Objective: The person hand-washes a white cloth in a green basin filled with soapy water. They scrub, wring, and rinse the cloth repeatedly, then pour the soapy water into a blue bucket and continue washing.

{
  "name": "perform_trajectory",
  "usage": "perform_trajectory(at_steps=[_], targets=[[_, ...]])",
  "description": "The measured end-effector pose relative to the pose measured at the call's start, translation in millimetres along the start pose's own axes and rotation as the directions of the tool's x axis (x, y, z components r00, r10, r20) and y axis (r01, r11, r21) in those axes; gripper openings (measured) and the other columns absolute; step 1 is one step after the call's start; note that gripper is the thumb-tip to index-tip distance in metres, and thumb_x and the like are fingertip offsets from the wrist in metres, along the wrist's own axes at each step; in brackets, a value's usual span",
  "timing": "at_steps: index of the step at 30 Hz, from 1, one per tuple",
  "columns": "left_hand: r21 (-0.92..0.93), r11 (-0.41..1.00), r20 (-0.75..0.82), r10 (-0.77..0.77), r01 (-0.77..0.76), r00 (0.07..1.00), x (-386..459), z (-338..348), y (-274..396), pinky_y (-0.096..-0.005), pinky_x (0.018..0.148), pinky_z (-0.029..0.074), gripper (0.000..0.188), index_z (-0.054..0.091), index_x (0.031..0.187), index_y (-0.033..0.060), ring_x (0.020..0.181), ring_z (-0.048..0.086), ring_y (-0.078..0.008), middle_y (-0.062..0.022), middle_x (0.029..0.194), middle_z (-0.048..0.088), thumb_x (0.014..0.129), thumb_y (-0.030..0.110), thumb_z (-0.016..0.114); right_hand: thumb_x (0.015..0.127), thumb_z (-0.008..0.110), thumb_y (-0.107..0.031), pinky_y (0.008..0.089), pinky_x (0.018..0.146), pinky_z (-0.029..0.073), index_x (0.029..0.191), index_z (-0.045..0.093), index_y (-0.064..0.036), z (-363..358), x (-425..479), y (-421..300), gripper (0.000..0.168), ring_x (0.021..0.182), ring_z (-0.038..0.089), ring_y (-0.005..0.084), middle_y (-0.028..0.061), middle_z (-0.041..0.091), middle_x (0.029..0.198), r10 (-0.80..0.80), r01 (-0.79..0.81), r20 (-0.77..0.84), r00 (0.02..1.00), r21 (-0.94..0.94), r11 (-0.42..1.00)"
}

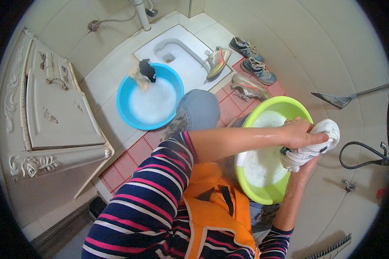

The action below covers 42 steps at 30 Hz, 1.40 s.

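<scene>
Both hands are at a bunched white cloth item [325, 129], held over the right side of a lime-green plastic basin [272, 198]. My left hand [298, 133] grips it from above, thumb stretched along the fabric. Beneath it, my right hand [306, 166] supports the lower side, its fingers mostly hidden by the cloth. Small dark marks show on the fabric; whether it is a sock or another garment I cannot tell. Foamy water [262, 168] lies in the basin under my forearm, and both forearms look wet.
A blue basin [120, 106] holds suds, with beige cloth [137, 77] and black cloth [147, 69] over its rim. Several sneakers [259, 69] stand between a squat toilet [181, 39] and the wall. A white cabinet [64, 119] is at left; a squeegee [340, 98] and brush [332, 247] are at right.
</scene>
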<state>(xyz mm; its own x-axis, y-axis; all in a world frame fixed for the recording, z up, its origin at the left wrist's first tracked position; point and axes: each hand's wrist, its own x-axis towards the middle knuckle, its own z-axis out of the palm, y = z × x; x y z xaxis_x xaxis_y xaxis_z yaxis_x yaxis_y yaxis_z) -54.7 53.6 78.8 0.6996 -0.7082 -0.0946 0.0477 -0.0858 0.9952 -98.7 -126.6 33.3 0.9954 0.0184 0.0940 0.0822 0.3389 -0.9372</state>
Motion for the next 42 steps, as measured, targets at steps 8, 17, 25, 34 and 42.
perform_trajectory(at_steps=[8, 17, 25, 34, 42], targets=[[-0.629, 0.764, 0.092, 0.256, -0.143, 0.962, 16, 10, -17, -0.0332, 0.094, 0.037, 0.067, 0.047, 0.124, 0.0104, 0.109, 0.048, -0.0161, -0.0058, 0.118, 0.053, 0.079, 0.058, 0.056, 0.094, 0.032, -0.042, 0.036, 0.09, 0.043, 0.125, 0.041, -0.002, -13, 25, -21, 0.052, 0.102, 0.055, 0.0223, 0.0136, 0.054, 0.114, 0.001, 0.021, 0.038, 0.999, -0.567, 0.823], [-0.906, 0.301, -0.212, 0.284, -0.297, 0.935, 7, -42, -15, -0.0394, 0.087, 0.049, 0.055, 0.05, 0.116, 0.0046, 0.095, 0.061, -0.0254, -0.0135, 0.109, 0.059, 0.086, 0.05, 0.047, 0.089, 0.045, -0.046, 0.0345, 0.103, 0.028, 0.133, 0.031, 0.0, 9, 64, -51, 0.066, 0.125, 0.036, 0.0306, 0.0232, 0.043, 0.129, 0.185, 0.103, 0.241, 0.953, -0.828, 0.551], [-0.882, 0.263, -0.343, 0.209, -0.391, 0.916, 10, -63, -18, -0.0433, 0.085, 0.049, 0.062, 0.049, 0.116, 0.0037, 0.095, 0.059, -0.0291, -0.0151, 0.107, 0.059, 0.086, 0.057, 0.04, 0.054, 0.073, -0.061, 0.0477, 0.103, 0.028, 0.141, 0.012, -0.009, -42, 36, 44, 0.119, 0.128, 0.025, 0.0432, 0.0218, 0.015, 0.144, 0.651, 0.46, 0.323, 0.687, -0.887, -0.046], [-0.886, 0.275, -0.333, 0.184, -0.373, 0.925, 8, -64, -23, -0.0434, 0.085, 0.049, 0.059, 0.05, 0.116, 0.0036, 0.095, 0.06, -0.0288, -0.0156, 0.108, 0.059, 0.087, 0.054, 0.04, 0.06, 0.073, -0.026, 0.0408, 0.084, 0.046, 0.113, 0.052, -0.002, -19, -24, 90, 0.062, 0.106, 0.051, 0.033, 0.0209, 0.044, 0.123, 0.593, 0.522, 0.362, 0.719, -0.845, -0.117], [-0.81, 0.405, -0.41, 0.124, -0.423, 0.904, 4, -65, -21, -0.0419, 0.084, 0.048, 0.059, 0.053, 0.111, 0.005, 0.092, 0.059, -0.0239, -0.0114, 0.102, 0.06, 0.086, 0.058, 0.041, 0.062, 0.065, -0.01, 0.0326, 0.081, 0.045, 0.108, 0.053, -0.004, -26, -15, 32, 0.047, 0.091, 0.057, 0.025, 0.0134, 0.057, 0.1, 0.446, -0.026, 0.175, 0.878, -0.912, 0.41]])
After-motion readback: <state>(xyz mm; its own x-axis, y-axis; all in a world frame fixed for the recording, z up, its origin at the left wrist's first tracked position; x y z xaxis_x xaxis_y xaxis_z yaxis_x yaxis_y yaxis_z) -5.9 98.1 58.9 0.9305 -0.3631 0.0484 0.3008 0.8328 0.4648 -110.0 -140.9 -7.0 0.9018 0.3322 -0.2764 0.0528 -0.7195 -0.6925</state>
